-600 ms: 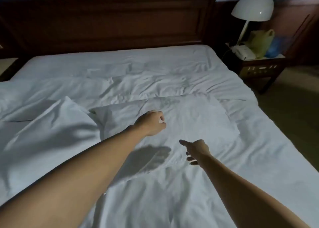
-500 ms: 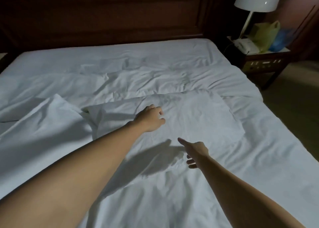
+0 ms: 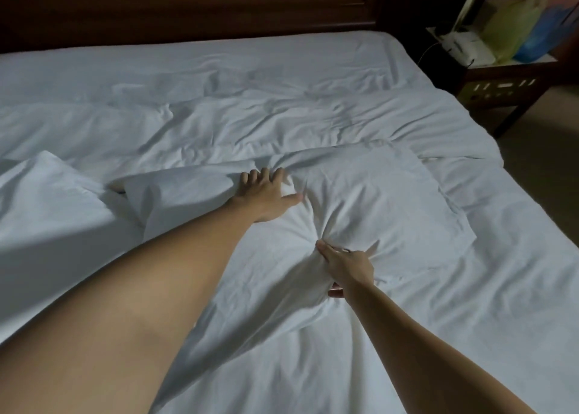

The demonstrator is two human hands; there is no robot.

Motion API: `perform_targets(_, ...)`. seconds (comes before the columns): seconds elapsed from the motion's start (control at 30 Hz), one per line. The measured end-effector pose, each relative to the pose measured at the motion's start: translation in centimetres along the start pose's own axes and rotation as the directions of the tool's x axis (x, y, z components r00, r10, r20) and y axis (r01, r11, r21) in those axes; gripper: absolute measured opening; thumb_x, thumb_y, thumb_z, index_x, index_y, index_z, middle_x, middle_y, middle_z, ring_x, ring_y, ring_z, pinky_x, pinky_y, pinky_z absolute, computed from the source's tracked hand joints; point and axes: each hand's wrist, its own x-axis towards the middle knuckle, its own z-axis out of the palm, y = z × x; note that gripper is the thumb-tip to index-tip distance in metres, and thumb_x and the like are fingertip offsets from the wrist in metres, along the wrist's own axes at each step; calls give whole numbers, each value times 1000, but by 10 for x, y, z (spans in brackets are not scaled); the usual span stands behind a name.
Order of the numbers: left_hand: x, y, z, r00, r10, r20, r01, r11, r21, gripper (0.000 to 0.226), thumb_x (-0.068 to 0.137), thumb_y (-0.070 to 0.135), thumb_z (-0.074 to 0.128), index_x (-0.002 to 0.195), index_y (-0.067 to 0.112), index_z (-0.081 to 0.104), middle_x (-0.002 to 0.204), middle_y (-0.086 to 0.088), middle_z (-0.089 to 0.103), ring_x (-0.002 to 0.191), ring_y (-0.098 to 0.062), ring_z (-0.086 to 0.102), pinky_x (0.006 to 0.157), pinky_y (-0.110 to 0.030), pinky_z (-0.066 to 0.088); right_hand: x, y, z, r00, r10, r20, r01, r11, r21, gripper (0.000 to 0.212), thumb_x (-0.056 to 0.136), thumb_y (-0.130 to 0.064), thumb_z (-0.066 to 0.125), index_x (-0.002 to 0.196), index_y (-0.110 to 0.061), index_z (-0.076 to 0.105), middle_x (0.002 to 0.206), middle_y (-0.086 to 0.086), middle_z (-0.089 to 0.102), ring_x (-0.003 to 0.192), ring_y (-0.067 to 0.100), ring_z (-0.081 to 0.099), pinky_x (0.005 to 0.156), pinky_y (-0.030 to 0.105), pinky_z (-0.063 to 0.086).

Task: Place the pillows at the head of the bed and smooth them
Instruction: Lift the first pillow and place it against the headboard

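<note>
Hands on the middle pillow (image 3: 376, 200), both gripping it mid-bed.

Your left hand (image 3: 266, 194) sits on the pillow's far edge, fingers (image 3: 255, 175) curled down into the fabric, thumb out flat toward the right. Your right hand (image 3: 347, 268) is closed on a bunched pinch of the pillow's near side, creases fanning out from the grip. The pillow lies flat on the rumpled white sheet (image 3: 313, 115), roughly halfway down the bed, well short of the dark wood headboard (image 3: 188, 6). A second pillow (image 3: 53, 194) lies to the left, just beside this one, its corner raised. At the far right a nightstand (image 3: 507, 78) carries a white phone (image 3: 466, 46), a green bag (image 3: 513, 21) and a blue bag (image 3: 545, 37), near the head corner of the bed.
</note>
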Motion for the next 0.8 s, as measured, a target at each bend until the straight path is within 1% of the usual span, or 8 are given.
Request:
perform_targets(0.1, 0, 2, 8, 1000, 18, -9, -17, 999, 49, 84, 88, 78, 30, 145, 17, 34, 143, -14, 41, 130, -34, 36, 106, -47, 25, 3, 0, 2, 999, -26, -40, 25, 999, -26, 56, 80, -54, 81, 106, -6, 66, 103, 11, 65, 67, 29, 66, 58, 44, 65)
perform_targets(0.2, -10, 9, 9, 997, 44, -61, -40, 997, 58, 75, 90, 74, 36, 131, 12, 43, 137, -16, 52, 127, -34, 42, 103, -48, 26, 3, 7, 2, 989, -107, -101, 99, 992, -81, 43, 84, -49, 79, 92, -12, 59, 85, 5, 62, 56, 26, 63, 63, 48, 65)
perform_targets(0.3, -27, 14, 2, 985, 81, -149, -70, 995, 75, 69, 93, 71, 39, 123, 10, 48, 128, -18, 63, 121, -35, 52, 100, -49, 30, -3, 17, -1, 976, -175, -131, 164, 983, -87, 44, 81, -52, 76, 90, -10, 67, 84, 9, 70, 68, 35, 72, 73, 50, 64)
perform_targets(0.43, -59, 22, -25, 951, 139, -275, -126, 990, 65, 53, 100, 57, 41, 121, 9, 52, 121, -17, 68, 118, -35, 57, 99, -48, 31, -10, 30, -10, 954, -272, -125, 258, 959, -117, 65, 69, -70, 63, 88, -9, 71, 87, 15, 75, 80, 38, 73, 76, 45, 62)
perform_targets(0.5, -84, 25, -44, 929, 164, -331, -155, 986, 55, 48, 102, 52, 42, 121, 9, 53, 119, -18, 68, 115, -36, 59, 97, -46, 32, -40, 25, -25, 933, -334, -134, 322, 941, -106, 63, 75, -64, 64, 88, -3, 70, 87, 16, 74, 84, 38, 71, 75, 42, 59)
perform_targets(0.63, -154, 34, -83, 930, 147, -337, -183, 980, -79, 42, 103, 49, 39, 109, 9, 50, 104, -18, 70, 99, -39, 62, 85, -44, 38, -113, 16, -68, 858, -466, -217, 458, 884, -90, 40, 89, -37, 72, 96, 1, 62, 94, 17, 70, 93, 38, 65, 77, 41, 52)
perform_targets(0.73, -222, 50, -105, 940, 108, -324, -184, 959, -214, 40, 103, 49, 40, 95, 10, 42, 96, -19, 66, 90, -42, 61, 67, -41, 38, -169, 18, -112, 776, -578, -252, 557, 816, -156, 33, 89, -33, 72, 99, -3, 63, 94, 13, 70, 89, 35, 64, 74, 40, 51)
perform_targets(0.8, -271, 69, -113, 945, 77, -317, -181, 932, -313, 41, 103, 49, 40, 91, 11, 40, 95, -20, 64, 91, -43, 60, 67, -42, 42, -207, 25, -145, 732, -630, -259, 598, 777, -198, 29, 89, -32, 72, 95, -5, 62, 86, 8, 67, 82, 31, 60, 68, 37, 45)
